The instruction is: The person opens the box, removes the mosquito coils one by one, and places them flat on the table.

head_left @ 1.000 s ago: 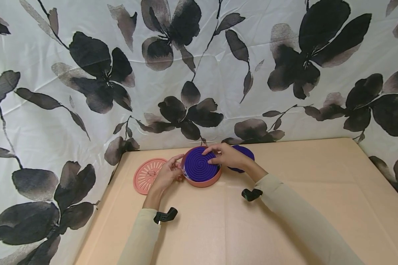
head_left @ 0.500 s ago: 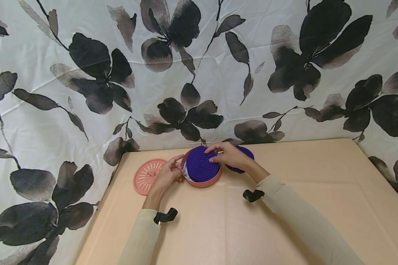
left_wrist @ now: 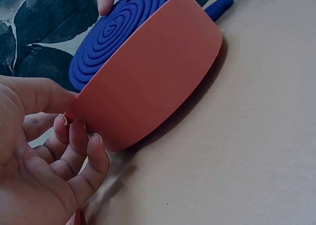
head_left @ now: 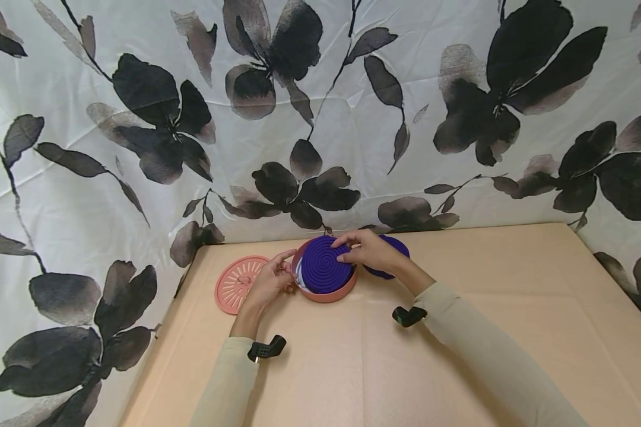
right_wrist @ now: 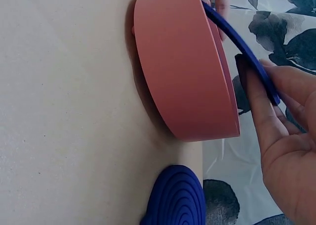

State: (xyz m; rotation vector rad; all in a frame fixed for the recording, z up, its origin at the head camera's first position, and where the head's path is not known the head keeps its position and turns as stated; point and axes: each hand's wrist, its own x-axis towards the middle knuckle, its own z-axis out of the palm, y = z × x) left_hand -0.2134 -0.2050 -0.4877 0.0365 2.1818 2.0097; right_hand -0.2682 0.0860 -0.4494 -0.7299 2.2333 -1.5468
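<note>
1. a white cloth printed with black and grey flowers (head_left: 379, 133) hangs across the back and down the left side.
2. a smooth, pale tan worktop (head_left: 539, 290) lies in front of it.
3. two cream-coloured long sleeves, the left (head_left: 226, 379) and the right (head_left: 481, 350), reach in from the near edge.
4. a round, coral-pink container with plain, straight walls (head_left: 328, 298) sits on the worktop near its back edge, between the hands.
5. a violet-blue disc with a raised spiral pattern (head_left: 324, 267) lies slanted over the container's opening; its right-hand edge is lifted above the rim and the disc bows slightly.
6. a second violet-blue spiral disc (head_left: 399, 244) lies on the worktop just beside the container, partly behind the right hand.
7. a flat, coral-pink round lid with radial slots (head_left: 236, 277) lies to the container's left, partly covered by the left hand.
8. the right hand (head_left: 373, 252) has its grip closed on the lifted edge of the slanted disc, thumb and fingers on opposite faces.
9. the left hand (head_left: 267, 279) has its grip closed on the container's left side, fingers curled at the wall and rim.
10. small black devices sit at the left wrist (head_left: 268, 348) and right wrist (head_left: 409, 316).
</note>
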